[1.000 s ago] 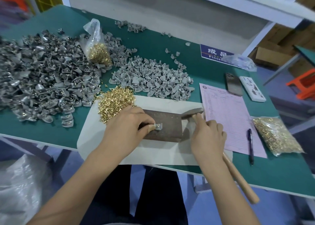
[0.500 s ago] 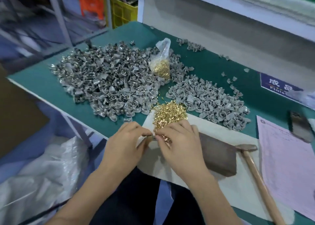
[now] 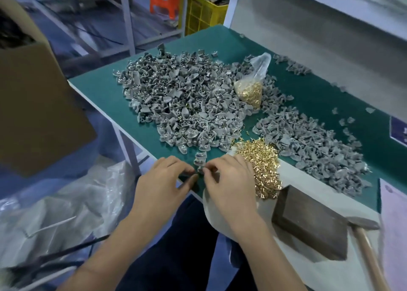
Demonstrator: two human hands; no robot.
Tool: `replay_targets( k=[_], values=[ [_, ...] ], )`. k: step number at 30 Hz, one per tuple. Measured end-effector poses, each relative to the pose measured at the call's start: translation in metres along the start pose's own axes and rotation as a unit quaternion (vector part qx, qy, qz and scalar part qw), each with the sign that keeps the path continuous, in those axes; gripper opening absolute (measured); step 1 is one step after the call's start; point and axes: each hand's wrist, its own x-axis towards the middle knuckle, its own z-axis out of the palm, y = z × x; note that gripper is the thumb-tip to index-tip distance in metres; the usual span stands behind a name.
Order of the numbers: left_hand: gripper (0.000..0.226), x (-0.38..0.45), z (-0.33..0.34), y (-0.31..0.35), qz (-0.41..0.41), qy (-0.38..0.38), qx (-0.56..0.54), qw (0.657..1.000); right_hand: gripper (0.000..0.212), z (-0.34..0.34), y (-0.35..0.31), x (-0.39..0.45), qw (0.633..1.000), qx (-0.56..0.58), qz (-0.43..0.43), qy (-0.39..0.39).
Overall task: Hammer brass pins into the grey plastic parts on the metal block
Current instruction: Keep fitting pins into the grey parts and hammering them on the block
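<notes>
My left hand and my right hand meet at the table's front edge and pinch one small grey plastic part between their fingertips. Whether a pin sits in it is too small to tell. A loose heap of brass pins lies just right of my right hand. The dark metal block stands bare on white paper to the right. The hammer lies at the block's right end, handle toward me. A big pile of grey parts fills the table's left, a smaller pile the middle.
A plastic bag of brass pins leans on the big pile. A pink form lies at the right edge. Left of the green table stand a cardboard box and clear plastic sheeting. A white shelf wall backs the table.
My right hand let go of the hammer, which now lies beside the block. Both hands moved left off the block with a grey part. The view swung left.
</notes>
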Motion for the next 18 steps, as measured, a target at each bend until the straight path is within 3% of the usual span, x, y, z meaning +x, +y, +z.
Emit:
replay_targets(
  k=[9,14,18],
  values=[
    [0.005,0.019,0.026,0.045,0.066,-0.008,-0.065,0.996,0.011,-0.049,0.042,-0.018,0.99,0.038,0.053,0.123],
    [0.009,0.038,0.06,0.087,0.121,-0.098,-0.108,0.982,0.011,-0.088,0.096,-0.048,0.969,0.028,0.151,0.193],
    [0.011,0.069,0.091,0.128,0.156,-0.16,-0.118,0.967,0.012,-0.102,0.127,-0.07,0.949,0.022,0.248,0.193]
  ],
)
